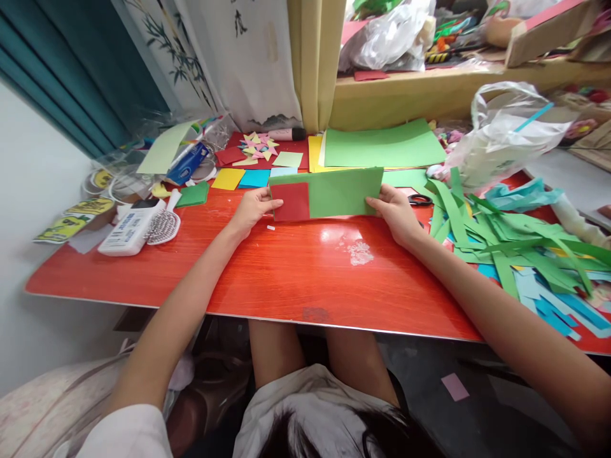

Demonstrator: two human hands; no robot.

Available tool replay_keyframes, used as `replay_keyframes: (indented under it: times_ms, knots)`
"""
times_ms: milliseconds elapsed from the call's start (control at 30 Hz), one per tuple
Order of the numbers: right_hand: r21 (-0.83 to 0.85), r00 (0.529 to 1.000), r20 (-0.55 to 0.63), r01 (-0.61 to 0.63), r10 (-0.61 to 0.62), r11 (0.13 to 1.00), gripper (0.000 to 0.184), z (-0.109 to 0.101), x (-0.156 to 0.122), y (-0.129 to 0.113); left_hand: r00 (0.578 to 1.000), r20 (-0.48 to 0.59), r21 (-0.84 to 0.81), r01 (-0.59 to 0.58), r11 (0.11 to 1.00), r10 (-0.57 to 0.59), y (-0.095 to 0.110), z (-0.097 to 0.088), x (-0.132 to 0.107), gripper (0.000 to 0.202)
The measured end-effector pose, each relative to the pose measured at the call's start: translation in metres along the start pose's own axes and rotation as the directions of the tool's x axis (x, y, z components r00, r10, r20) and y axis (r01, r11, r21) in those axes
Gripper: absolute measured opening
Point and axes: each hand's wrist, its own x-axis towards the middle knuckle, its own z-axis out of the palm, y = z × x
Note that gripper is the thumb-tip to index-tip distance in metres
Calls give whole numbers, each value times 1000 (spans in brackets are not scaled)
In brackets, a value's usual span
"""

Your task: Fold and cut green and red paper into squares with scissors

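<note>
Bright, fairly even light falls on the red tabletop [267, 273], with a pale patch of glare on its glossy surface below the green card [346, 194]. The clear plastic bag [382, 41] on the ledge [396, 83] at upper right shines almost white (its creases nearly wash out). Beneath the tabletop, the floor [420, 388] sinks into dim shadow, and the teal curtain [71, 63] is rather dark. Wide-angle distortion bows the tabletop's front edge and stretches the right forearm [501, 318] toward the corner. Small print on the white box [126, 232] is too soft to read.
</note>
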Motion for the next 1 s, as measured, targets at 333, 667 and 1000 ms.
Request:
replay_keyframes:
  times_ms: [333,667,1000]
  knots:
    - [32,995,59,83,-85,996,25,3,1,5,998,17,-33,-59,998,59,-1,4,-3,47]
    - [53,992,38,116,-118,992,22,3,2,10,999,-24,-48,-47,998,46,-7,5,-1,42]
    - [-6,993,96,67,-66,998,40,5,3,7,994,87,-104,-58,993,67,-6,10,-1,44]
